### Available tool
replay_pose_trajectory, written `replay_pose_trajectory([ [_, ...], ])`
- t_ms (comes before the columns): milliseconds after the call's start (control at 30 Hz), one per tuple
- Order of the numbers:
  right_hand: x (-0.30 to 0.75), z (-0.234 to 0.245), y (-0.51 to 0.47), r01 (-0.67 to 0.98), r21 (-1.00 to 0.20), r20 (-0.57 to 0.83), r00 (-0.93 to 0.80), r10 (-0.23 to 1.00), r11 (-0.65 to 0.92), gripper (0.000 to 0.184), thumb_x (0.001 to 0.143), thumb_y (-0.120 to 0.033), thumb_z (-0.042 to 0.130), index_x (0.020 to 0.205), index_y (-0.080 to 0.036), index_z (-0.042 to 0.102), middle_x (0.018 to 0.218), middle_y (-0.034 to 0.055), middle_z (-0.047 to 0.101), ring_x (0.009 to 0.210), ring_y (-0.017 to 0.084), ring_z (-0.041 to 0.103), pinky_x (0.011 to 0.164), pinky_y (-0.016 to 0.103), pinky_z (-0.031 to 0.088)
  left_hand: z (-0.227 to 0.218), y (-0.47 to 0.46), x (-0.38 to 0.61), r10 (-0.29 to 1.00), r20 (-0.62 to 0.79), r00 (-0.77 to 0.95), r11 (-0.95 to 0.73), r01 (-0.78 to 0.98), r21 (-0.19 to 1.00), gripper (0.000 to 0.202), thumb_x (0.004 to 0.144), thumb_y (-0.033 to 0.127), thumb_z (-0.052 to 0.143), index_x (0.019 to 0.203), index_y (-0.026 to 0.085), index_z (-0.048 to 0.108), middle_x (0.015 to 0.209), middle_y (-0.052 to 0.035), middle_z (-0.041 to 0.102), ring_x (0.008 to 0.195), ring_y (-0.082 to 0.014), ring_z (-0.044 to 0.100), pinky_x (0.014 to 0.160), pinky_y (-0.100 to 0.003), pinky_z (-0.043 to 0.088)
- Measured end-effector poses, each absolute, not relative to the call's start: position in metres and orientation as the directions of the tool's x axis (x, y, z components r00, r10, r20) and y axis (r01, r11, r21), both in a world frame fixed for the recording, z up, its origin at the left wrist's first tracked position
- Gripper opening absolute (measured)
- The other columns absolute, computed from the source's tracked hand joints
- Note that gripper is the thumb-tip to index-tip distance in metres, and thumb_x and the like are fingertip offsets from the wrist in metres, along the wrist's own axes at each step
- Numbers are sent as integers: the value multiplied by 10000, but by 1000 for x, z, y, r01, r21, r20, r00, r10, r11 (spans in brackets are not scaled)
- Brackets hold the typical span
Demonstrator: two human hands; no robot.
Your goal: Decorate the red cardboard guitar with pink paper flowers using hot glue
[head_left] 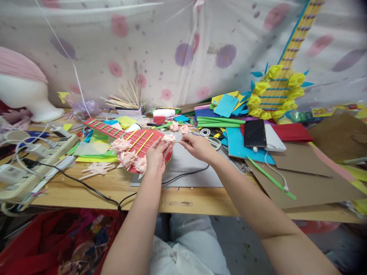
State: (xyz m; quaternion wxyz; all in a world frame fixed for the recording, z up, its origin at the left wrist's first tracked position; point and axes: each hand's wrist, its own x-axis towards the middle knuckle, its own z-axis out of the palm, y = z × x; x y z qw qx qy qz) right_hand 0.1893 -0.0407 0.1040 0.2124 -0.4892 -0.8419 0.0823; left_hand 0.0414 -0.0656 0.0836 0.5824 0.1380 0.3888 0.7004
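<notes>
My left hand [158,156] is closed, its fingertips pinching a pale pink paper flower [169,138] over the red guitar's right end. My right hand [197,146] pinches a thin wooden stick [177,141], whose far end meets the flower. Under and beside my left hand lies a red paper guitar [147,142] with yellow and green strips across its strings. Several pink flowers [128,158] sit along its near edge. Just behind my hands are two more loose pink flowers [184,129]. A grey cutting mat [187,170] lies below my hands.
On the left are a power strip [59,156] and pink paper strips [97,168]. A black cable [183,175] crosses the mat. Behind stands a box of sticks [129,110]. To the right are a phone [255,133], cardboard [309,172] and a yellow paper guitar [272,95].
</notes>
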Motion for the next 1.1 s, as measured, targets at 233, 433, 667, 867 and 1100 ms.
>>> replay_pose_trajectory([
  [233,191,105,-40,763,-382,274,-445,852,521,189,864,-322,461,794,-195,582,709,4,611,610,112,484,566,227,254,82,-65,43,896,-256,-363,-50,-655,754,314,682,-38,597,955,109,546,687,-17,643,602,-91,642,641,-198,532],
  [433,188,108,-46,743,-385,249,-488,837,547,225,878,-302,434,776,-184,595,706,11,609,618,111,486,574,225,262,83,-66,45,877,-249,-412,-87,-645,759,315,662,-8,626,942,124,565,694,-14,645,624,-101,642,702,-251,543],
  [667,182,110,-52,736,-444,188,-482,856,512,262,898,-276,392,750,-177,584,676,8,610,610,111,504,578,221,280,86,-67,47,867,-238,-438,-127,-656,744,304,639,-11,642,901,132,584,712,-11,642,622,-90,635,668,-223,538],
  [867,181,107,-53,723,-480,156,-486,860,496,285,919,-290,345,814,-180,586,674,5,624,632,117,535,599,220,304,84,-66,48,829,-219,-515,-177,-613,770,318,636,21,667,869,155,497,683,10,631,578,-87,620,530,-172,494],
  [1100,181,99,-56,694,-480,256,-475,842,537,202,879,-368,441,955,-185,480,773,19,624,637,134,532,572,223,295,84,-63,48,797,-190,-574,-227,-575,786,419,611,49,704,817,189,368,633,42,589,559,-111,618,525,-215,509],
])
